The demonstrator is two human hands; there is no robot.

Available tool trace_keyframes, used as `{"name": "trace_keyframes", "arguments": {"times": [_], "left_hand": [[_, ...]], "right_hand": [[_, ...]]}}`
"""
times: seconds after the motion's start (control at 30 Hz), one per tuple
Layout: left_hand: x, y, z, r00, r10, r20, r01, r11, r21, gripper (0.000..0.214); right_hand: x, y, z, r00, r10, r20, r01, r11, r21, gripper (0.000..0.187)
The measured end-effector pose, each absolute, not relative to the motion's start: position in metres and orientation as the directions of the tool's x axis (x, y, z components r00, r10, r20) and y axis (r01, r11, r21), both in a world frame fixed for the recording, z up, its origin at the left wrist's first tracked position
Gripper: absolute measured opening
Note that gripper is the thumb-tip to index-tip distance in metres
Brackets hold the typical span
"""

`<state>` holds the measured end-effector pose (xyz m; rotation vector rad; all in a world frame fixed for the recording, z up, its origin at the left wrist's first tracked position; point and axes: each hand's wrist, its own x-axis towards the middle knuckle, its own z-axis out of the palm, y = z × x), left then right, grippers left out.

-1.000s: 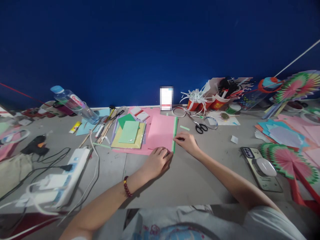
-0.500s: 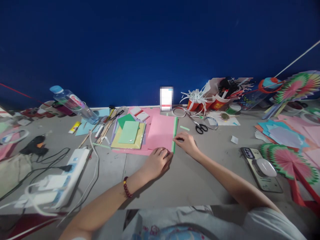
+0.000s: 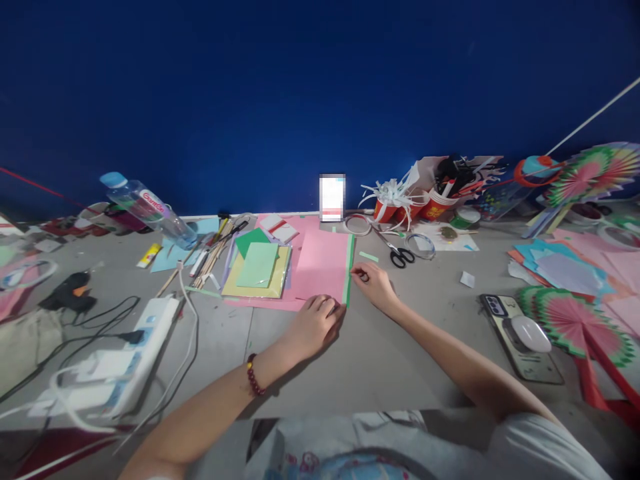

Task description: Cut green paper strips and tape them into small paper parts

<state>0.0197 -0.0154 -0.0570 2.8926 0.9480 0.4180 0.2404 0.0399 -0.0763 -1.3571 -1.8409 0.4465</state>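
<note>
A pink sheet of paper [image 3: 323, 263] with a green strip [image 3: 349, 270] along its right side lies on the desk before me. My left hand [image 3: 317, 320] presses on its lower right corner, fingers curled and drawn together; their tips are partly hidden. At the strip's right edge, the thumb and fingertips of my right hand [image 3: 373, 280] are pinched together. Whatever lies between them is too small to make out. Left of the sheet is a stack with a light green pad [image 3: 257, 265] on a yellow packet [image 3: 280, 280].
Scissors [image 3: 400, 257] and tape rolls [image 3: 357, 225] lie beyond my right hand. Red cups [image 3: 436, 205] stand at the back. To the right are a phone [image 3: 520, 360] and a folded paper fan [image 3: 583, 320]; to the left, a power strip [image 3: 147, 347] and a bottle [image 3: 150, 207].
My right hand has shifted slightly to the right along the desk, its fingertips now at the outer edge of the green strip. My left hand stays in place on the paper.
</note>
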Motion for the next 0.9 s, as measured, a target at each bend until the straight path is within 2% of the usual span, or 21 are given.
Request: {"name": "trace_keyframes", "arguments": {"times": [0.1, 0.23, 0.3, 0.5, 0.9], "left_hand": [[0.02, -0.016, -0.058, 0.769, 0.593, 0.239, 0.572, -0.805, 0.156, 0.037], [0.02, -0.016, -0.058, 0.764, 0.6, 0.238, 0.574, -0.8, 0.173, 0.036], [0.021, -0.016, -0.058, 0.759, 0.604, 0.241, 0.578, -0.797, 0.176, 0.033], [0.021, -0.016, -0.056, 0.763, 0.603, 0.235, 0.574, -0.798, 0.184, 0.036], [0.018, -0.016, -0.058, 0.771, 0.6, 0.211, 0.573, -0.799, 0.18, 0.041]], "right_hand": [[0.246, 0.031, -0.07, -0.297, 0.852, 0.431, 0.644, 0.512, -0.569, 0.021], [0.25, 0.015, -0.061, -0.571, 0.703, 0.424, 0.651, 0.702, -0.289, 0.025], [0.25, 0.009, -0.058, -0.642, 0.66, 0.391, 0.639, 0.742, -0.203, 0.027], [0.249, 0.01, -0.057, -0.628, 0.715, 0.308, 0.701, 0.691, -0.178, 0.034], [0.248, 0.013, -0.062, -0.57, 0.765, 0.299, 0.769, 0.625, -0.131, 0.036]]}}
